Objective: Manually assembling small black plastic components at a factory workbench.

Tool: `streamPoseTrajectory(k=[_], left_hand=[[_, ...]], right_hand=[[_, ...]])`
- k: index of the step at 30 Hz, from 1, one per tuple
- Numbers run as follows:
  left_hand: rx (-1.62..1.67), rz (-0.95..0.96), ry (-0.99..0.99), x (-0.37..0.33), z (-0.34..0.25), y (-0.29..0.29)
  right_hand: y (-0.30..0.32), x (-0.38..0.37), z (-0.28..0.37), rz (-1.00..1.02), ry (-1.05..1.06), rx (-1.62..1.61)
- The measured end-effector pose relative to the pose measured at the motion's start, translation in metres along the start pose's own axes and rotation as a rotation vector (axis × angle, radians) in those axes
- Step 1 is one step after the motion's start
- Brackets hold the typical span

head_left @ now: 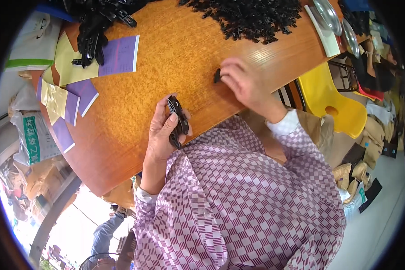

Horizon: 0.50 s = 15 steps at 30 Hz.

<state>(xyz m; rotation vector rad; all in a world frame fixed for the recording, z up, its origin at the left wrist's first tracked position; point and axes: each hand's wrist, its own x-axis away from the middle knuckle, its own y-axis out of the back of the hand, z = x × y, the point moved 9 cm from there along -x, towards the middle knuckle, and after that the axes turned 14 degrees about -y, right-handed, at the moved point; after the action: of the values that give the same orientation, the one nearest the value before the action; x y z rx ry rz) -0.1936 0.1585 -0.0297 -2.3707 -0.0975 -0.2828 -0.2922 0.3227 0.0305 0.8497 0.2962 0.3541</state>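
My left hand (159, 128) is closed round a long, glossy black plastic part (177, 114), held upright near the table's front edge, with the thumb across it. The part looks like a clip or buckle, but its exact kind does not show. Out to the right, above the tabletop, my right hand (243, 83) is slightly blurred with its fingers curled. At its fingertips is a small black piece (217, 75), which it appears to pinch. A large heap of small black plastic pieces (256, 18) lies at the far side of the table.
More long black parts (92, 40) are piled at the far left, on purple and yellow paper sheets (119, 54). A yellow plastic chair (333, 99) stands beyond the wooden table's (121, 112) right edge. Clear rounded plastic items (328, 15) lie at the far right.
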Motion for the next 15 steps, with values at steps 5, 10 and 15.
streamPoseTrajectory(k=[5,10,15], left_hand=[[0.03,0.0,0.018,0.002,-0.003,0.0],[-0.009,0.019,0.014,0.001,-0.003,-0.002],[-0.006,0.01,-0.006,-0.004,-0.001,-0.003]], right_hand=[[0.018,-0.022,-0.004,0.181,-0.029,-0.084],[-0.012,-0.027,0.007,0.333,0.205,0.077],[-0.017,-0.023,0.012,0.37,0.193,0.068]])
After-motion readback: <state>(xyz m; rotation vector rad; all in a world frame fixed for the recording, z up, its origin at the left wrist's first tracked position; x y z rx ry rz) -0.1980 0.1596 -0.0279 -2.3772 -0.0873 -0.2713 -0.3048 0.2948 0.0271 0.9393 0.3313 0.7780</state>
